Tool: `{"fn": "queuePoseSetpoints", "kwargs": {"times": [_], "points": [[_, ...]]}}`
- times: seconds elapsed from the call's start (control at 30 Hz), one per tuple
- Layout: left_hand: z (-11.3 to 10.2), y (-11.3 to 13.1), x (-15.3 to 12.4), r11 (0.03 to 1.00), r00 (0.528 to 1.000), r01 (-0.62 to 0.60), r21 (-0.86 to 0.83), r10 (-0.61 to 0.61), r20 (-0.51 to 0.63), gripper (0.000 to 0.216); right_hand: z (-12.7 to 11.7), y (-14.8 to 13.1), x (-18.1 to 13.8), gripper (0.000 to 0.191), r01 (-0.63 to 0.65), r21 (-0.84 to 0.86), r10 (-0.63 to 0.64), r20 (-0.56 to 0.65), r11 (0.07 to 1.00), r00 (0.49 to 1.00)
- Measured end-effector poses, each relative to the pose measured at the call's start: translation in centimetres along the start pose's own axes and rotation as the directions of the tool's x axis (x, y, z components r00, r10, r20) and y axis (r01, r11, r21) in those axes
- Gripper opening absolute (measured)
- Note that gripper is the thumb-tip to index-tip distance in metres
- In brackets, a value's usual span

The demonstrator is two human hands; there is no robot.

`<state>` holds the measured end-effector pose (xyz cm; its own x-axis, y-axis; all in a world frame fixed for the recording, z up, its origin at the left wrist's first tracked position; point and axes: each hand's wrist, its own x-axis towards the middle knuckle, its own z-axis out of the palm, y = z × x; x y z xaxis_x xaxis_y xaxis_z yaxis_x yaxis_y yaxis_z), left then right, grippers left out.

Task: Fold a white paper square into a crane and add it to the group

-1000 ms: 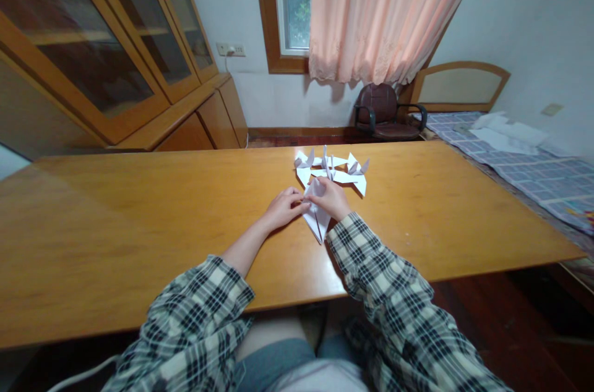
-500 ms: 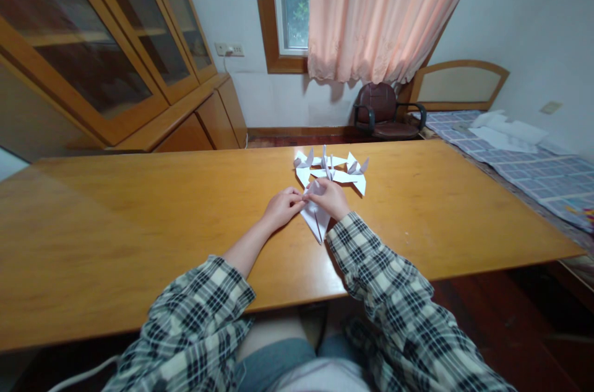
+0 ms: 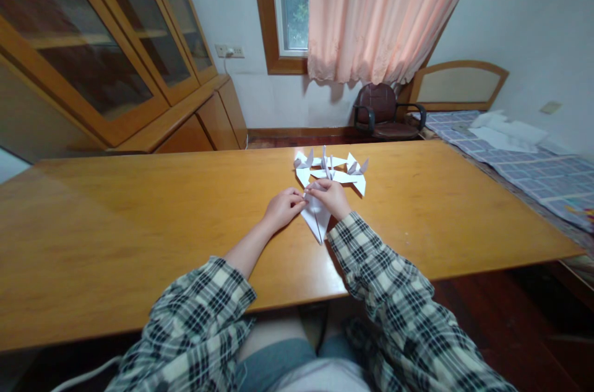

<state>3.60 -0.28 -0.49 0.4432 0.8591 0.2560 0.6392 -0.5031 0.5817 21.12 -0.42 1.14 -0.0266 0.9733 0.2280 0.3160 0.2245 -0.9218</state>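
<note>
A folded sheet of white paper [image 3: 317,219] lies on the wooden table, its narrow point toward me and a seam running down its middle. My left hand [image 3: 284,208] pinches its left edge between thumb and fingers. From the right, my right hand [image 3: 330,196] reaches over the upper part of the paper, fingertips closed on it close to the left fingertips. Both hands hide the far end of the sheet. Just beyond them several white folded paper cranes [image 3: 341,177] stand in a cluster with wings spread, partly overlapping one another.
The wooden table [image 3: 139,219] stretches wide to both sides. A glass-doored cabinet [image 3: 153,70] stands at the left. Behind the table are a brown armchair [image 3: 379,110] and a pink curtain [image 3: 380,15]; a bed [image 3: 520,151] with white sheets of paper is at the right.
My right hand's fingertips have shifted slightly on the upper part of the paper. The left hand, the folded sheet and the cranes stay in place.
</note>
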Motion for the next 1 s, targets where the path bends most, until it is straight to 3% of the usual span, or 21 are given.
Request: {"fn": "queuePoseSetpoints", "kwargs": {"times": [0.37,0.67,1.0], "points": [[0.0,-0.2,0.0,1.0,1.0,-0.013,0.004,0.013,0.008,0.025,0.0,-1.1,-0.1,0.017,0.008,0.168,0.002,-0.064,0.986,0.998],[0.0,-0.2,0.0,1.0,1.0,-0.01,0.013,0.01,0.01,0.026,-0.1,-2.0,-0.2,0.02,0.068,0.151,-0.047,-0.141,0.986,0.989],[-0.1,0.1,-0.1,1.0,1.0,0.014,0.0,-0.014,0.0,0.027,-1.3,-2.6,0.0,0.036,0.104,0.23,-0.061,-0.187,0.968,0.98]]}}
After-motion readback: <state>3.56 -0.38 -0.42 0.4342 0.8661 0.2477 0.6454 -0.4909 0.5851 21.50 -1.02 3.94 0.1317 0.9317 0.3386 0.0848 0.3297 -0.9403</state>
